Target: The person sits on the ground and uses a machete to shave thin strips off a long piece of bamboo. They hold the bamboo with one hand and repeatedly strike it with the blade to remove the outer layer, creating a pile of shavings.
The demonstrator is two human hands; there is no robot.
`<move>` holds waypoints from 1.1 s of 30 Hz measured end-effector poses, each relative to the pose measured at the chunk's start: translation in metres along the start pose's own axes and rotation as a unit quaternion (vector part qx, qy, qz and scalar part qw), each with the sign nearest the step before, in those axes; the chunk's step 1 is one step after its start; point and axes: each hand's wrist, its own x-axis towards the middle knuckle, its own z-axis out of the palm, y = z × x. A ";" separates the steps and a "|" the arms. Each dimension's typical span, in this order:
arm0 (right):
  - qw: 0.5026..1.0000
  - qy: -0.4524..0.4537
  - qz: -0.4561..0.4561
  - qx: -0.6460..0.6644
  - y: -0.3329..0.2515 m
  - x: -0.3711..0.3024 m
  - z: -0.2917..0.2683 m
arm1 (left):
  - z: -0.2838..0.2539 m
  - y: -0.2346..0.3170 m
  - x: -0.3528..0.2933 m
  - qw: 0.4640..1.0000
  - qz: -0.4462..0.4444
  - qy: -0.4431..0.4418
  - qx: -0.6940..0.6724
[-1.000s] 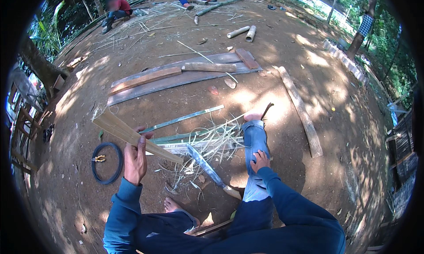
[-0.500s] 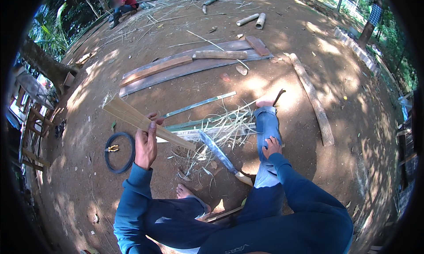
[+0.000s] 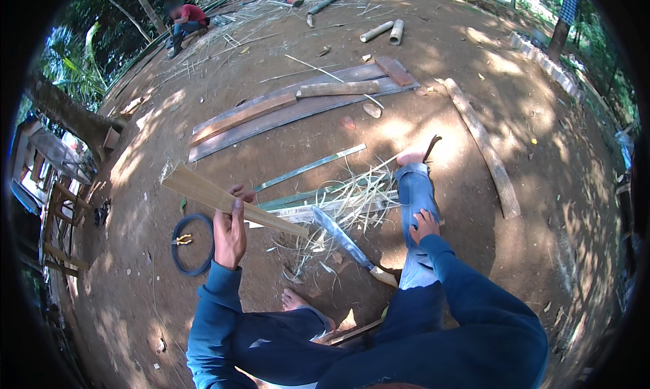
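Note:
My left hand (image 3: 231, 237) is closed around pale split bamboo strips (image 3: 200, 190), held slantwise above the ground. Their frayed end points to the far left and the other end reaches toward the shavings. My right hand (image 3: 424, 225) lies with fingers spread on my right shin, holding nothing. Between my legs rests a machete (image 3: 342, 239) with a pale wooden handle; its blade tip touches a heap of thin bamboo shavings (image 3: 365, 203). Beneath the shavings lie a pale flat piece (image 3: 291, 213) and a green bamboo piece (image 3: 288, 201). A narrow greenish strip (image 3: 315, 166) lies just beyond.
A black wire coil (image 3: 177, 255) with yellow-handled pliers (image 3: 183, 239) sits left of my left hand. Long boards (image 3: 254, 135) lie ahead, a log (image 3: 484, 148) to the right, and two bamboo sections (image 3: 376, 31) farther off. A person (image 3: 187, 23) crouches at the far left.
The view has shifted slightly, so ground objects on the left appear a little farther right and lower. My left hand keeps the bamboo strips, and my right hand stays on the shin.

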 end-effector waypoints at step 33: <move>1.000 0.003 0.005 -0.003 0.004 -0.003 -0.001 | 0.004 -0.002 -0.001 1.000 -0.016 0.018 -0.017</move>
